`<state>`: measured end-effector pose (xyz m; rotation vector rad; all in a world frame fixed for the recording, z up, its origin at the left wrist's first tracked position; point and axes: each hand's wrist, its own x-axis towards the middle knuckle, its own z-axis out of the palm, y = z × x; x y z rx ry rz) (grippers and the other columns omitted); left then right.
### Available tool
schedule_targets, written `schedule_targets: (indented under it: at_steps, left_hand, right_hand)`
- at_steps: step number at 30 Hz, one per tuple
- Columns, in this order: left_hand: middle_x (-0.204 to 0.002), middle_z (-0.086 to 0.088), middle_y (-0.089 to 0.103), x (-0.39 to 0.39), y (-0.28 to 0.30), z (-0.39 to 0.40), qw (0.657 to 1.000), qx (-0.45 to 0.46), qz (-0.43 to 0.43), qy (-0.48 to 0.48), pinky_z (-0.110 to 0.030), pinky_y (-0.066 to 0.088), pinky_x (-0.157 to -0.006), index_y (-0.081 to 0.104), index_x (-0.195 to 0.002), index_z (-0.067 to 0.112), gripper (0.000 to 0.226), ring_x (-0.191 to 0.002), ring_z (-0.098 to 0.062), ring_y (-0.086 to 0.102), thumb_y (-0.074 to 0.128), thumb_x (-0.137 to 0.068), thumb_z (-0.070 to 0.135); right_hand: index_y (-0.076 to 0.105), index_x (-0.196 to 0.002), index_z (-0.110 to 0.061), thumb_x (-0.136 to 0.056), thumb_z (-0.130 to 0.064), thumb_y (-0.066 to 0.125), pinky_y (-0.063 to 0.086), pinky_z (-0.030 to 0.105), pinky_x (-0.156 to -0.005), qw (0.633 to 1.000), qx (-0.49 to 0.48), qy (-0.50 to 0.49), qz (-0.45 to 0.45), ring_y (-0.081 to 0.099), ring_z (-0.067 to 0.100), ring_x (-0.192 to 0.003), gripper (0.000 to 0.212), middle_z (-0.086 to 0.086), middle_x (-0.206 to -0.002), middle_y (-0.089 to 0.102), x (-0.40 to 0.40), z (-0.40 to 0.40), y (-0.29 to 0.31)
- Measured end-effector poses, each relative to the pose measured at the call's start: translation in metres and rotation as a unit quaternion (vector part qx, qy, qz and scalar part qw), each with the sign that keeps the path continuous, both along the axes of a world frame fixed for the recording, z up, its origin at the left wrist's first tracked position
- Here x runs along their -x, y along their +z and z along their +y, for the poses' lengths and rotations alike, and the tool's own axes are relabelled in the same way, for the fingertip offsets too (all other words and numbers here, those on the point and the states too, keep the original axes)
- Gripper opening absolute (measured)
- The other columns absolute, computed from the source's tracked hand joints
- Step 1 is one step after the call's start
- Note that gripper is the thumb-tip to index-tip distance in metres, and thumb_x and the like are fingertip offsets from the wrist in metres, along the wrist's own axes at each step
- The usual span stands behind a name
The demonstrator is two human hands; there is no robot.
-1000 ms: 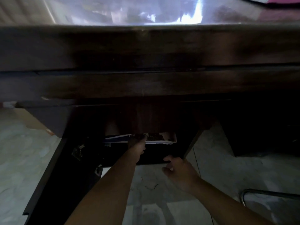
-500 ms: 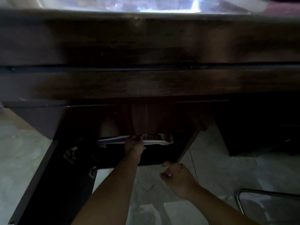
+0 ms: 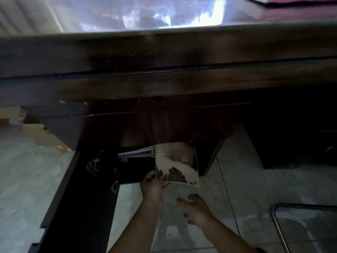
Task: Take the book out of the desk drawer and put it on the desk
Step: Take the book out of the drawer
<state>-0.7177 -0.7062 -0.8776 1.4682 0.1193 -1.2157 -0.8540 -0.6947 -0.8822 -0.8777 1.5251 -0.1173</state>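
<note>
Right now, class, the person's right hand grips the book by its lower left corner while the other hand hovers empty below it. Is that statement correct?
Not quite. The head view shows the left hand gripping the book by its lower left corner. The right hand is the one hovering empty below it. The rest stands.

Person's limbs, head view: two bare forearms.
Left hand [image 3: 152,187] and right hand [image 3: 196,209] ungloved; no sleeves, rings or wristwear visible.
</note>
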Motion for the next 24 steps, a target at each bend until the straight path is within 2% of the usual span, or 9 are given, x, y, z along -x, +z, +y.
schedule_targets:
  at_steps: [4,9,11,14,15,17,19,21,24]
  left_hand:
    - [-0.088,-0.015,0.06,0.007,0.016,0.033,0.999,-0.003,0.044,0.005,-0.041,0.056,-0.072,0.052,-0.122,0.007,0.036,-0.074,-0.028,0.06,0.039,-0.097,-0.014]
    - [-0.102,-0.021,0.062,0.001,0.013,0.073,0.998,-0.043,0.051,-0.017,-0.042,0.056,-0.064,0.048,-0.137,-0.003,0.044,-0.083,-0.036,0.062,0.038,-0.095,-0.016]
    - [-0.109,-0.024,0.064,-0.001,0.012,0.085,0.997,-0.05,0.05,-0.021,-0.039,0.058,-0.057,0.049,-0.136,-0.005,0.043,-0.082,-0.037,0.064,0.041,-0.095,-0.013]
    - [-0.097,-0.025,0.07,-0.001,0.021,0.103,0.997,-0.061,0.038,-0.017,-0.035,0.058,-0.054,0.057,-0.124,-0.006,0.033,-0.075,-0.035,0.066,0.044,-0.093,-0.011]
    - [-0.091,-0.023,0.07,-0.002,0.025,0.105,0.997,-0.068,0.035,-0.018,-0.035,0.057,-0.055,0.059,-0.119,-0.006,0.031,-0.073,-0.034,0.065,0.044,-0.092,-0.011]
    - [-0.095,-0.022,0.065,-0.001,0.027,0.105,0.996,-0.072,0.043,-0.028,-0.04,0.056,-0.062,0.059,-0.115,-0.007,0.031,-0.073,-0.034,0.061,0.043,-0.089,-0.011]
    - [-0.097,-0.02,0.062,0.003,0.035,0.105,0.995,-0.068,0.048,-0.059,-0.041,0.055,-0.061,0.059,-0.114,-0.003,0.026,-0.075,-0.033,0.06,0.046,-0.092,-0.006]
    - [-0.103,-0.016,0.064,0.007,0.041,0.101,0.99,-0.085,0.02,-0.108,-0.037,0.055,-0.056,0.058,-0.118,0.002,0.025,-0.086,-0.033,0.062,0.049,-0.096,-0.003]
    - [-0.123,-0.018,0.061,0.017,0.06,0.109,0.991,-0.074,0.011,-0.111,-0.04,0.06,-0.056,0.057,-0.122,0.004,0.03,-0.098,-0.038,0.063,0.047,-0.097,-0.008]
  right_hand:
    - [0.05,-0.133,-0.003,-0.091,-0.042,0.063,0.051,0.04,-0.08,0.903,-0.135,-0.336,-0.232,0.057,0.031,-0.085,0.059,0.012,-0.084,0.054,0.01,0.011,0.006]
    - [0.063,-0.124,-0.009,-0.053,-0.043,0.09,0.056,0.024,-0.047,0.818,-0.126,-0.467,-0.311,0.053,0.022,-0.054,0.083,0.012,-0.07,0.055,-0.004,0.03,-0.003]
    - [0.06,-0.128,-0.01,-0.071,-0.033,0.084,0.052,0.02,-0.041,0.809,-0.128,-0.494,-0.291,0.053,0.027,-0.058,0.066,0.013,-0.074,0.057,-0.003,0.038,0.001]
    - [0.058,-0.128,-0.006,-0.095,-0.024,0.06,0.061,0.034,-0.052,0.822,-0.133,-0.502,-0.235,0.063,0.037,-0.103,0.037,0.023,-0.126,0.063,0.002,0.044,0.001]
    - [0.061,-0.118,-0.004,-0.096,-0.02,0.059,0.062,0.036,-0.053,0.829,-0.125,-0.497,-0.222,0.067,0.033,-0.1,0.027,0.026,-0.121,0.067,0.005,0.047,0.004]
    - [0.063,-0.092,-0.002,-0.097,-0.01,0.058,0.057,0.028,-0.039,0.855,-0.091,-0.461,-0.22,0.072,0.023,-0.059,0.011,0.023,-0.067,0.072,0.014,0.054,0.016]
    - [0.06,-0.087,0.002,-0.096,0.0,0.056,0.047,0.023,-0.026,0.872,-0.071,-0.44,-0.202,0.059,0.023,-0.052,0.01,0.018,-0.069,0.065,0.022,0.055,0.024]
    - [0.058,-0.11,0.005,-0.098,0.002,0.048,0.058,0.031,-0.046,0.886,-0.057,-0.407,-0.214,0.059,0.031,-0.083,0.016,0.018,-0.111,0.058,0.026,0.056,0.039]
    - [0.044,-0.136,0.006,-0.101,-0.001,0.043,0.054,0.038,-0.091,0.902,-0.06,-0.38,-0.198,0.045,0.039,-0.133,0.036,0.021,-0.145,0.046,0.036,0.057,0.057]
